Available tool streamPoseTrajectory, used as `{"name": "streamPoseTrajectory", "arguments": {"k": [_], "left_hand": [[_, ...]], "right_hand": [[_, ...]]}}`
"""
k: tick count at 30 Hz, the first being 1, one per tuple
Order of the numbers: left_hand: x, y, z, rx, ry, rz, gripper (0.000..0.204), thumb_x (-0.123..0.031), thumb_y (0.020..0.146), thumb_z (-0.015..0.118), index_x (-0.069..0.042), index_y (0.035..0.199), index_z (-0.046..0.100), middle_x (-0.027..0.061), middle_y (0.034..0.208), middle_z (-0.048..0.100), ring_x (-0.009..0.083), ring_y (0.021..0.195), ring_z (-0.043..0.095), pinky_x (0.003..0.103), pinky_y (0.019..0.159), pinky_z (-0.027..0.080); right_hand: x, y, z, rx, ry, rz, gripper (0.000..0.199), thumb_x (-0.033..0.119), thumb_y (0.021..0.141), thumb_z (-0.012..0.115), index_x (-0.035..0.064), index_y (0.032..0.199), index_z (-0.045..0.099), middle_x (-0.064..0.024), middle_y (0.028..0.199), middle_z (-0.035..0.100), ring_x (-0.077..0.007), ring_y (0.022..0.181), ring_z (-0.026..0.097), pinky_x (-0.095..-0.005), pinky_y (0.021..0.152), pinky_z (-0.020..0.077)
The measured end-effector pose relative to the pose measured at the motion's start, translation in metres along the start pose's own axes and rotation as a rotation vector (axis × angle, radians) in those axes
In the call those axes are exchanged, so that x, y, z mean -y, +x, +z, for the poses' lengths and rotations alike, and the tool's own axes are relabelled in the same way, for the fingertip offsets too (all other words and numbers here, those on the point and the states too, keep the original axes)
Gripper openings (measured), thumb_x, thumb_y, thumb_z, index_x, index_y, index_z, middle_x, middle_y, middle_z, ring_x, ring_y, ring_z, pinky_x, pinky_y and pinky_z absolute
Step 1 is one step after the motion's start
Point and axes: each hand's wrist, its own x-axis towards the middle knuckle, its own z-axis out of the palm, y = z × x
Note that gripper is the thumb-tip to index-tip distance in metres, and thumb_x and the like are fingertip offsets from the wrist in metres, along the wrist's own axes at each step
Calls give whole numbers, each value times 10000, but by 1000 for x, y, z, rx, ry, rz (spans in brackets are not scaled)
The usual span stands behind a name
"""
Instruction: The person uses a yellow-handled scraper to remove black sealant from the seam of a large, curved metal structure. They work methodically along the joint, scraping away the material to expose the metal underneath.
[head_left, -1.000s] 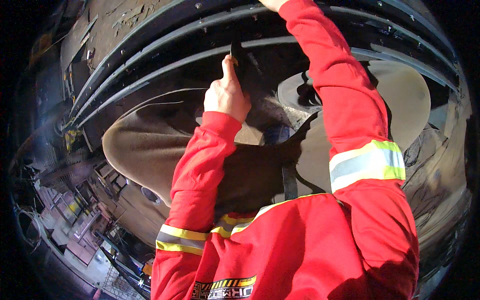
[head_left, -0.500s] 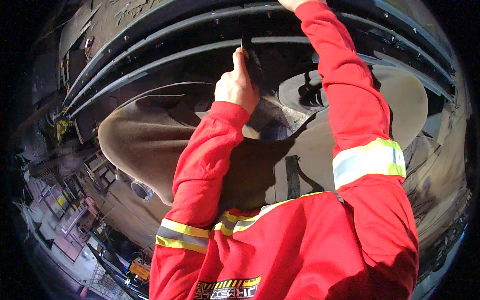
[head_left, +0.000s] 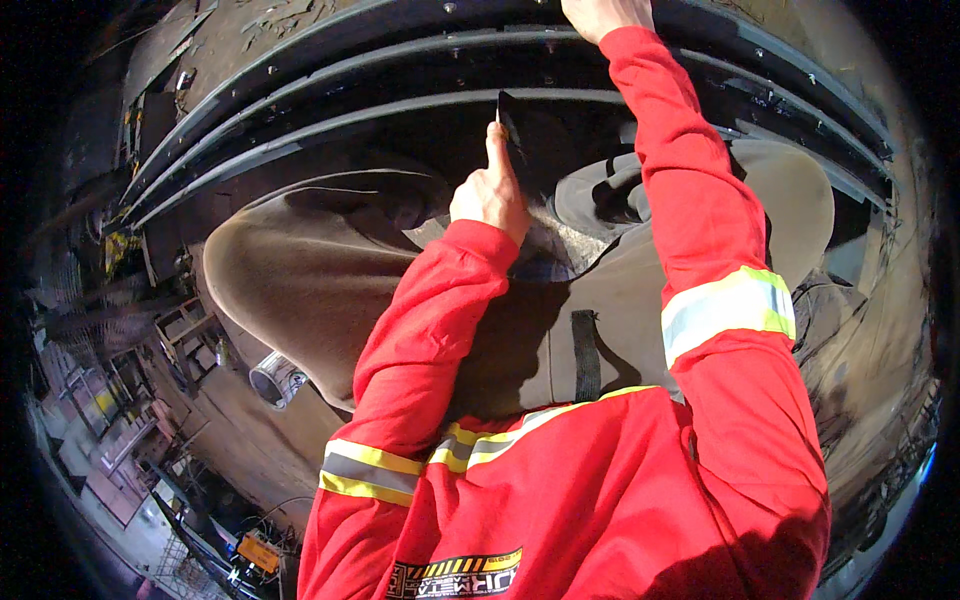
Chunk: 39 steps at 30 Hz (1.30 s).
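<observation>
My left hand (head_left: 488, 198) is closed, its thumb stretched forward along a thin, narrow metal blade (head_left: 500, 108). That blade stands up past the thumb tip, against the nearest metal rail (head_left: 400, 106). Whether it touches the rail I cannot tell, and the rest of the tool is hidden in the hand and dark shadow. Farther off, at the top edge of the view, my right hand (head_left: 608, 14) reaches over the long dark rails (head_left: 360, 62). Its fingers are mostly cut off by the picture's edge, so what it holds, if anything, does not show.
My bent knees in brown trousers (head_left: 300, 260) spread below the rails, with a dark boot (head_left: 605, 190) between them. A white bucket-like container (head_left: 275, 382) lies left of my knee. Lower left are an orange case (head_left: 258, 552) and cluttered racks. Small bolts stud the rails.
My left hand has shifted slightly right and nearer with the blade. The whole view has shifted a little, so the rails sit lower. My right hand shows slightly more.
</observation>
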Motion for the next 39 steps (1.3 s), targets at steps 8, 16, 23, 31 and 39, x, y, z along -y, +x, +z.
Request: {"name": "streamPoseTrajectory", "arguments": {"k": [8,16,23,31,39], "left_hand": [[12,-17,27,238,-25,-168,783,-150,706,737,-40,1313,254,285,861,648,470,785,642,505,714,541],[1,-20,-12,-96,-254,-156,528,-173,826,629,-77,1268,356,247,791,654,440,731,646,494,655,517],[1,-2,10,-109,-276,-160,468,-149,836,590,-37,1207,328,267,803,650,453,736,643,514,662,518],[11,5,21,-164,-366,-88,477,-129,827,613,-39,1177,300,279,774,637,459,706,636,509,625,516],[6,5,-15,-260,-371,-7,478,-121,842,612,-40,1194,298,242,746,639,432,668,638,488,590,504]], "right_hand": [[-12,-2,4,-152,116,-43,158,168,781,642,52,888,648,-109,947,635,-305,979,576,-415,918,422],[17,-45,-42,424,-29,-209,888,574,700,708,131,1413,420,-176,1475,346,-318,1398,268,-526,1135,165],[32,-74,-45,492,-308,-218,1204,325,584,862,219,1525,118,-124,1534,227,-337,1414,223,-611,1137,75],[29,-68,-27,400,-318,-262,989,131,605,783,277,1451,293,-28,1311,433,-251,1250,389,-522,1088,213],[25,-23,-33,566,-203,-224,1053,181,473,868,252,1401,375,-38,1281,472,-281,1237,406,-475,1033,283]]}}
